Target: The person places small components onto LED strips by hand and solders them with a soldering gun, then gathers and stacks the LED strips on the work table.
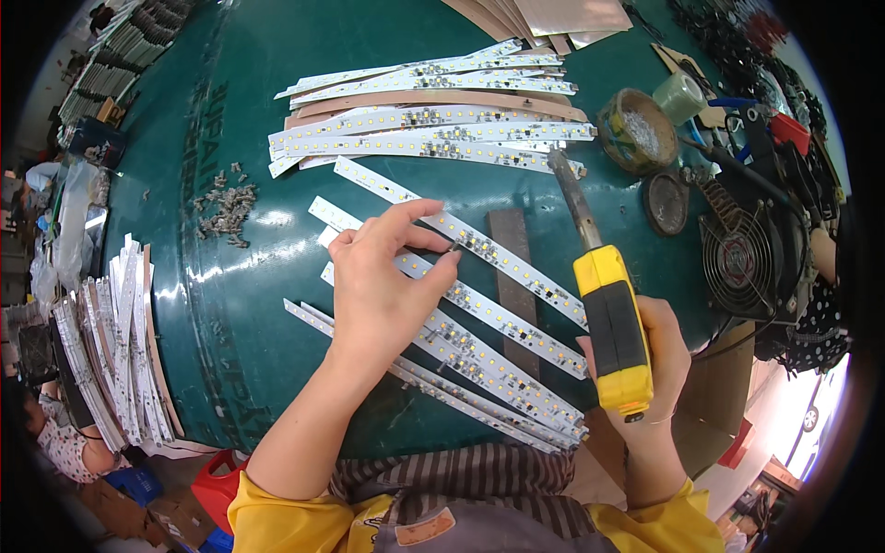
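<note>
— Pinching a small part at the edge of a light strip [479,244], your left hand [383,290] works with thumb and forefinger closed on it over the green table [258,276]; what the part is, I cannot tell.

— And my right?

— Your right hand [650,355] is wrapped around the yellow handle of a soldering iron [604,295], tip raised and pointing away from you, clear of the strip.

— How far along does it look?

— Judging by the layout, a stack of strips [433,124] lies at the far side, several more sit under your hands, and a large bundle [111,350] waits at your left. A fan [742,258] and a tin of solder [638,129] stand to the right.
</note>
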